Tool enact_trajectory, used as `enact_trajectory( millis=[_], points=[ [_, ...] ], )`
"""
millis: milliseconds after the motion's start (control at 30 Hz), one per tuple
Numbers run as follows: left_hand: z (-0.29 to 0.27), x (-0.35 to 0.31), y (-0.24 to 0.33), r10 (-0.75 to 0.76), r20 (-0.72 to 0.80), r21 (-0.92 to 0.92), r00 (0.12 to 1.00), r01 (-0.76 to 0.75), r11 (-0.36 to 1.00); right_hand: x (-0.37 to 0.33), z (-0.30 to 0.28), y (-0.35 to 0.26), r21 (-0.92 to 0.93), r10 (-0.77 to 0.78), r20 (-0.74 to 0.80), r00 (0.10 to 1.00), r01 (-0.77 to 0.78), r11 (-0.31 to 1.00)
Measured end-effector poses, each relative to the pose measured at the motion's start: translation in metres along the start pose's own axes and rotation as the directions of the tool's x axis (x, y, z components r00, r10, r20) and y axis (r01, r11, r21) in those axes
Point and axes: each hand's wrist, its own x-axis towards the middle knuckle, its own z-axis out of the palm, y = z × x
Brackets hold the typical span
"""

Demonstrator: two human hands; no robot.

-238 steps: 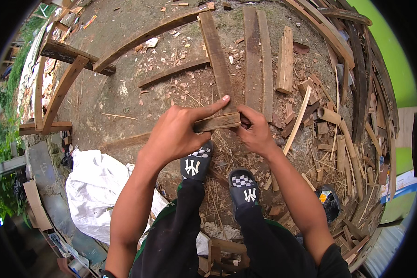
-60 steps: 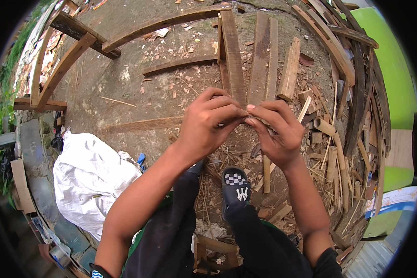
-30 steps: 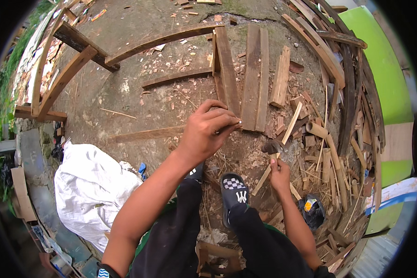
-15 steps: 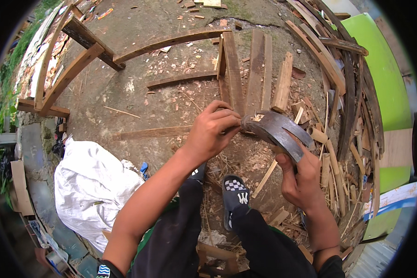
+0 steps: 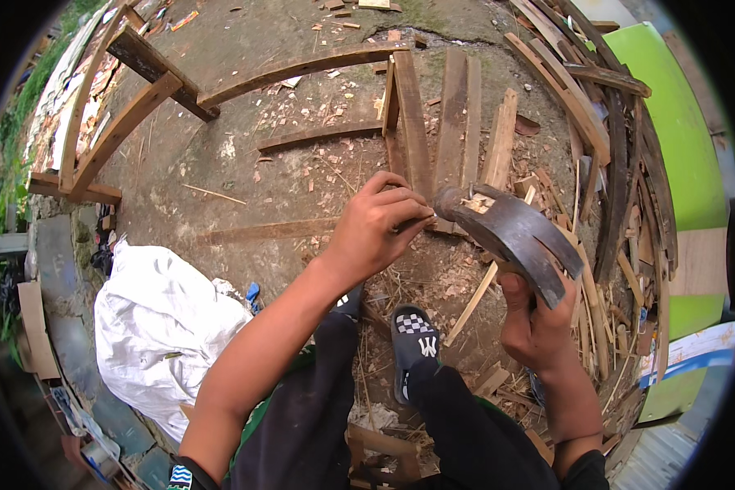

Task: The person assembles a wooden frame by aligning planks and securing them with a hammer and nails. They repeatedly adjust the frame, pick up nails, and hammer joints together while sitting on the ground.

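Observation:
In my right hand is a claw hammer, held up close to me by its mostly hidden handle. The dark head tilts, its round face towards my left hand and its split claw towards the right. A pale wood chip shows at the top of the eye. My left hand is closed in a pinch just left of the hammer face, a small gap apart. Whatever its fingertips hold is too small or hidden to name. Beyond the hands, an upright wooden plank joins a long wooden rail.
Loose boards lie just beyond the hammer. A large stack of old timber lines the right side, beside a green panel. A white sack sits at the left, and wooden frame pieces stand at the far left.
The hammer and my right hand have moved right and slightly down, away from my left hand. My left hand has barely shifted and stays pinched.

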Motion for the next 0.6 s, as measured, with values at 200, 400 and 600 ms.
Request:
enact_trajectory(
  millis=[200,400,600],
  points=[
    [0.0,-0.001,0.0,-0.001,0.009,0.008,1.0,0.0,1.0,0.008,-0.002,-0.001,-0.027,-0.018,0.018,1.0,0.018,0.999],
    [-0.001,-0.001,0.0,0.0,0.024,0.024,1.0,-0.001,1.0,0.003,0.004,0.006,-0.014,0.049,0.06,0.997,-0.048,0.999],
    [-0.001,0.002,0.005,-0.046,0.014,-0.015,0.999,0.046,0.999,-0.008,0.0,0.01,-0.01,0.0,0.002,1.0,0.0,1.0]
  ],
)
